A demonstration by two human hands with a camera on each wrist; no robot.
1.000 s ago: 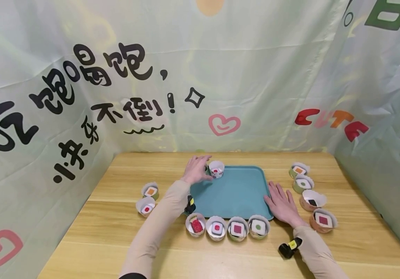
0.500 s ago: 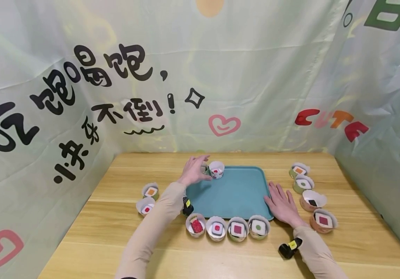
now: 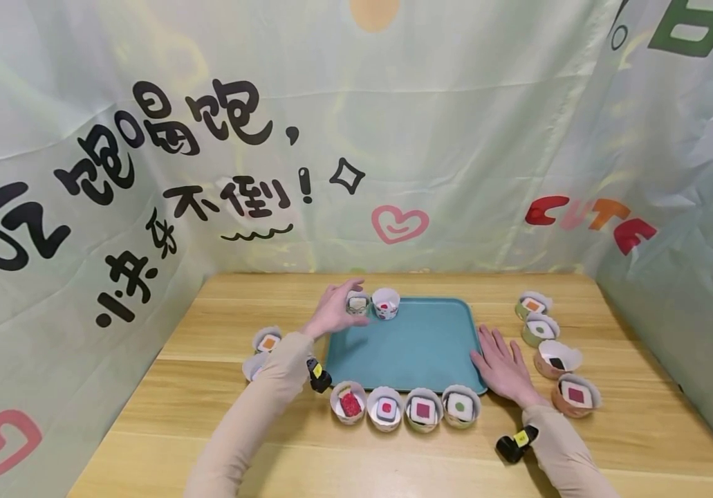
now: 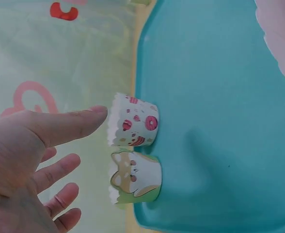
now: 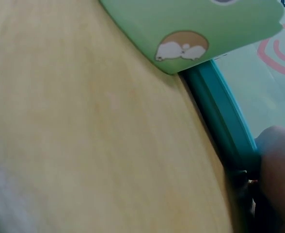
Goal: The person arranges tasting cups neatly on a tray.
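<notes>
My left hand (image 3: 334, 309) hovers at the far left corner of the blue tray (image 3: 406, 346), fingers spread and holding nothing. Two paper cups stand side by side there: a green one with an animal face (image 4: 141, 177) and a white one with red prints (image 4: 140, 124). In the left wrist view, the thumb and fingers are apart from both. In the head view, the fingers partly overlap the green cup, which has a pale piece inside. My right hand (image 3: 505, 364) lies flat with spread fingers, its thumb at the tray's right edge.
Along the tray's near edge runs a row of paper cups (image 3: 423, 408) holding toy sushi pieces. More cups (image 3: 574, 394) line the table's right side. Two others (image 3: 267, 342) stand at the left, partly behind my left sleeve. A printed cloth (image 3: 487, 138) hangs behind the table.
My left hand has drawn back to the left, letting go of the green cup and uncovering it on the tray beside the white one. My right hand has stayed still.
</notes>
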